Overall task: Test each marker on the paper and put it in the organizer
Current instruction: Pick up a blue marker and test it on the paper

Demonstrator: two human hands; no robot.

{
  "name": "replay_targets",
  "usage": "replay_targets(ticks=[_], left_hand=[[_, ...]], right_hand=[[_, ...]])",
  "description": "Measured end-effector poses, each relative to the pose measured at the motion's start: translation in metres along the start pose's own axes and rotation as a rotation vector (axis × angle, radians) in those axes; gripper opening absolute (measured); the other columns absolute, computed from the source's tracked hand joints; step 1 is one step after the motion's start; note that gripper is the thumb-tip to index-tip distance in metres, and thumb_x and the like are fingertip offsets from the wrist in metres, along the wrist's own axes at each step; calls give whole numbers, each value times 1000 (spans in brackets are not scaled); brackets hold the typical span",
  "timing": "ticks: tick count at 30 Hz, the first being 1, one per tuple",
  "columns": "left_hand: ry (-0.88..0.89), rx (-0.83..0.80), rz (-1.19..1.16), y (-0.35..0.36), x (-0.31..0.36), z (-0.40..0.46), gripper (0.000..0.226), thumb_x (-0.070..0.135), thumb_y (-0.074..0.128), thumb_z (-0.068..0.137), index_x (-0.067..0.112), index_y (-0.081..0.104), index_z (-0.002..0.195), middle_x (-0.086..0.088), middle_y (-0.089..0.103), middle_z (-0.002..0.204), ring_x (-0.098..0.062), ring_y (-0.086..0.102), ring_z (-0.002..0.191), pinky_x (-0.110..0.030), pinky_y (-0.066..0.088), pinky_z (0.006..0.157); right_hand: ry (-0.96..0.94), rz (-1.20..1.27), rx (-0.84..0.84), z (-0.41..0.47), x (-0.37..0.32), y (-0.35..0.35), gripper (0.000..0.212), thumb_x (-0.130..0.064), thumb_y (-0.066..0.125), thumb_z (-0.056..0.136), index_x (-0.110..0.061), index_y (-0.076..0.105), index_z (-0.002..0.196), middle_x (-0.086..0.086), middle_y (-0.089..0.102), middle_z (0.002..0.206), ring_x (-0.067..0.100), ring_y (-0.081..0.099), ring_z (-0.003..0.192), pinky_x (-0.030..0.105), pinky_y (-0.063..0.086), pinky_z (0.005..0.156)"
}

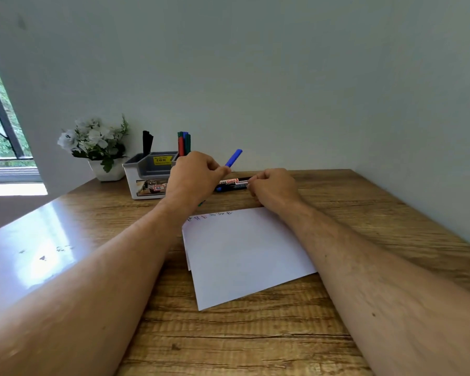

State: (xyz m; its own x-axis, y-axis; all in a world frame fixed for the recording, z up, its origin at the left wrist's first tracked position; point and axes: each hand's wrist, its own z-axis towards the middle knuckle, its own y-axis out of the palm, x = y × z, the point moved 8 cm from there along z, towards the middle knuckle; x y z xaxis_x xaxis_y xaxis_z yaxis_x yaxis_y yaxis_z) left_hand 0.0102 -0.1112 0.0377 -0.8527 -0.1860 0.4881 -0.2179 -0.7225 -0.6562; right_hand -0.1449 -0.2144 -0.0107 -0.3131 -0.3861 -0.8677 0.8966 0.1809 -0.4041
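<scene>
Far left: flower pot [107, 169] w/ white blooms at the wall, then the organizer [144, 183] just beside it. Black markers [147, 143] stand in its left section, a red/green/blue bunch [184, 143] upright at its right end. Left hand [193, 176] sits in front of the organizer's right side, fingers curled tight, pinching a blue marker cap [234, 157] that pokes up and to the right. Something green [201, 204] peeks out under that hand, can't tell what. Between the hands, markers [232, 184] lie flat on the table [255, 335], one w/ a blue end. Right hand [273, 189] is closed in a loose fist, fingertips on the right end of those lying markers. Hands near, not touching. Paper [244, 253] lies nearer the camera, between the forearms, small test scribbles [209, 215] along its far edge.
</scene>
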Motion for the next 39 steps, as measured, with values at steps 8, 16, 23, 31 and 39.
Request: replay_targets(ticks=[8,16,23,31,39], left_hand=[[-120,-16,-341,7,6,-2,29,51,72,81,23,74,77,10,66,65,-7,62,61,-23,49,57],[-295,-283,-800,34,0,-11,28,36,85,70,10,77,73,-13,75,78,-27,73,69,-37,61,64],[-292,-216,-875,27,0,-10,34,41,82,65,9,76,76,-6,73,67,-14,66,53,-23,55,50],[-258,-80,-840,11,4,-4,33,46,59,93,17,73,102,1,69,89,-11,57,68,-30,52,65],[-292,-288,-1311,21,19,-11,29,28,50,101,10,67,117,-6,75,103,-15,72,86,-27,56,63]], right_hand=[[-23,218,32,6,-6,0,21,-18,54,94,-14,75,92,5,75,92,21,67,86,40,58,82],[111,509,-227,-6,-14,24,34,-38,54,99,-9,71,96,11,74,74,22,67,59,36,59,58],[151,733,-285,-15,-21,28,27,-26,57,99,-3,65,110,20,76,88,34,75,72,45,61,61],[179,885,-297,-21,-36,24,17,-23,51,96,-10,63,96,3,59,55,14,52,41,27,49,41],[64,473,-290,-26,-43,25,32,-37,56,97,-11,61,80,-1,44,57,7,31,33,16,24,35]])
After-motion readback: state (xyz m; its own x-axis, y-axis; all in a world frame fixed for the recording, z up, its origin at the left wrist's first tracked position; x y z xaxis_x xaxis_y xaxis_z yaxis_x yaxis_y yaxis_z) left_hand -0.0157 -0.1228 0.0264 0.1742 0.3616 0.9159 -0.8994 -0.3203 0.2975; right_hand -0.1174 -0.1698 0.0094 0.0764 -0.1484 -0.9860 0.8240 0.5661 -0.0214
